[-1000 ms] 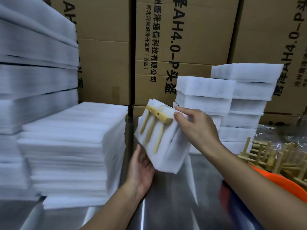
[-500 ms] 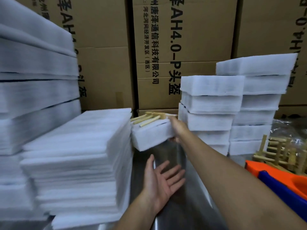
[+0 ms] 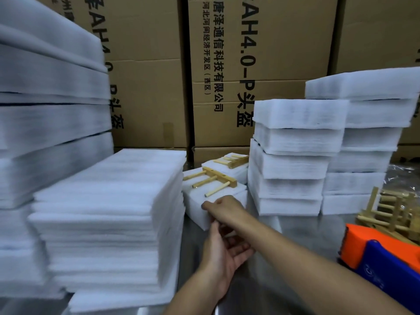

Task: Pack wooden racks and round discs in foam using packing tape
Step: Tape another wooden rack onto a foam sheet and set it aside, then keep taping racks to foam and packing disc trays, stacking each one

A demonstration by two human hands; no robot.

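A white foam block (image 3: pixel 195 202) lies on the steel table (image 3: pixel 297 228) with a wooden rack (image 3: pixel 213 179) flat on its top, pegs pointing left. My right hand (image 3: pixel 221 206) is at the block's near edge, fingers curled on it. My left hand (image 3: pixel 226 251) hangs open, palm up, just below my right wrist and holds nothing. Behind the block sits a second foam block (image 3: pixel 227 169) with another rack (image 3: pixel 235 158) on it. No round discs are in view.
A tall stack of foam sheets (image 3: pixel 113 201) stands at the left, with thicker foam slabs (image 3: pixel 52 110) behind. Two piles of foam blocks (image 3: pixel 295 155) rise at the right. Loose wooden racks (image 3: pixel 395 210) and an orange-and-blue tape dispenser (image 3: pixel 375 253) lie at the far right. Cardboard boxes (image 3: pixel 250 64) close off the back.
My right hand carried the foam block with its rack forward and set it on the table in front of the other one. My left hand let go and now hangs open.
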